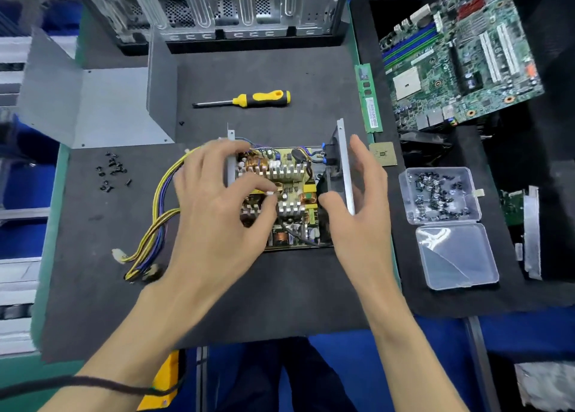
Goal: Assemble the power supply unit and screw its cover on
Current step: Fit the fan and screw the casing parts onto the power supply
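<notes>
PSU (289, 193) sits open on the dark mat (280, 69), cover off: yellow board, copper coils, finned heatsinks exposed. Yellow and purple wires (161, 200) trail off its left side. Left hand (217, 212) pinches a small white connector (271, 193) above the board. Right hand (364, 206) grips the PSU's right wall. Screwdriver (249, 99) lies beyond the PSU; grey cover (102, 100) far left of it.

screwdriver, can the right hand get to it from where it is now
Probably yes. The screwdriver lies alone on the dark mat, beyond the open power supply unit. The right hand holds the unit's side wall, so it must let go first, then reach over.
</notes>
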